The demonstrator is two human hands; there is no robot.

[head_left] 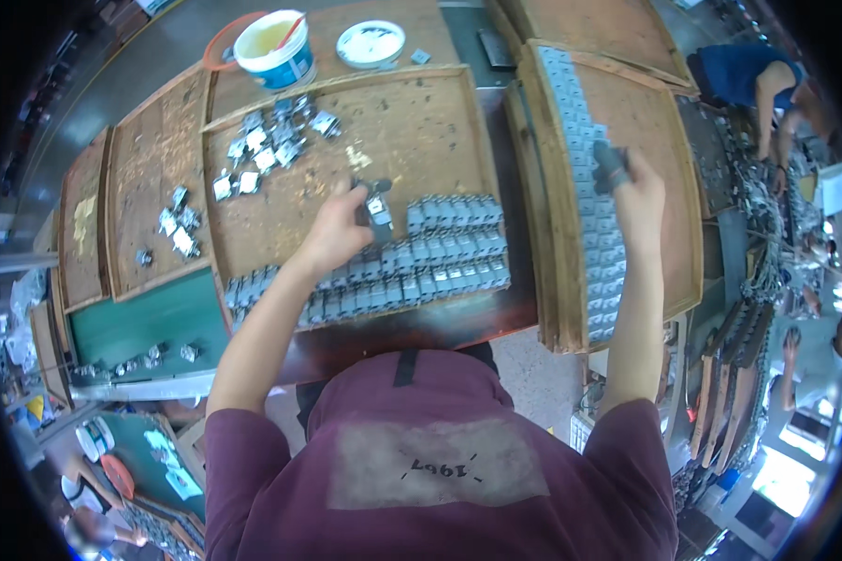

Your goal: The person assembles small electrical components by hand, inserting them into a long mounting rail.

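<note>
My left hand (pixel 340 229) is over the middle wooden tray (pixel 440 122), its dark-covered fingertips closed on a small silver-grey metal part (pixel 380 209). Just below it, rows of similar grey metal parts (pixel 421 276) stand packed along the tray's near side. A loose pile of such parts (pixel 264 150) lies toward the far left of the same tray. My right hand (pixel 638 196) reaches over the right-hand wooden tray (pixel 650 271). Its dark-covered fingers are drawn together beside neat rows of grey parts (pixel 601 238); anything between them is hidden.
A white-and-blue bucket (pixel 295 70) and a round white lid (pixel 370 44) holding pale material stand beyond the middle tray. Stacked tray walls (pixel 544 206) rise at the right. Several parts lie on the green surface (pixel 150 309) at left. Another person (pixel 744 79) works at far right.
</note>
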